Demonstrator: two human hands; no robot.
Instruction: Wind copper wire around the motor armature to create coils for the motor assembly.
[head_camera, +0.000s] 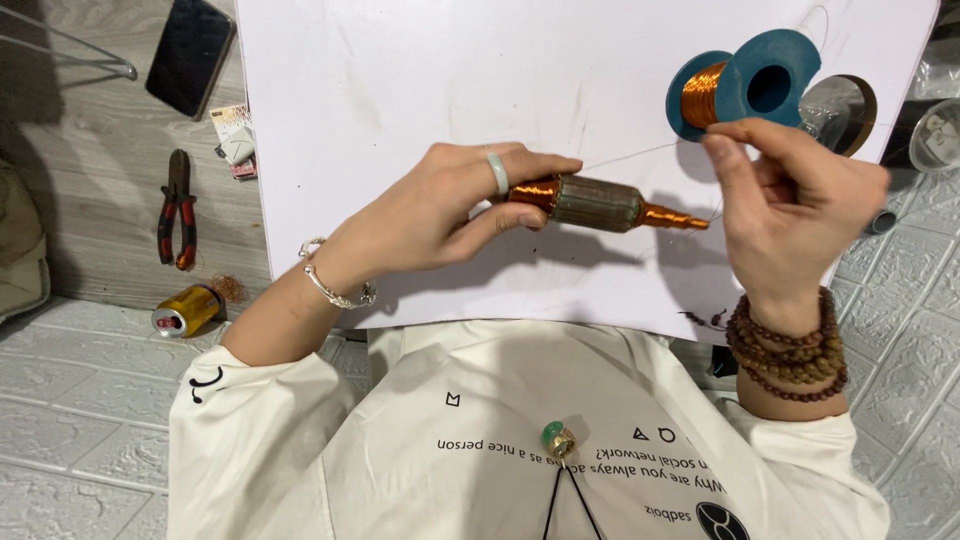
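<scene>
At frame centre, the left hand (440, 210) grips a copper-wound grey motor armature (597, 204). The right hand (800, 200) pinches thin copper wire (630, 157) from the blue spool (745, 88); winding needs steady tension.

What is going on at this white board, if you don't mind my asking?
A person holds a small motor armature, its core wrapped in copper wire, in the left hand above a white board. The right hand pinches a thin wire that runs toward the armature, just below a blue spool of copper wire lying on the board. Off to the side lie red-handled pliers, a dark phone and a small gold can.
</scene>
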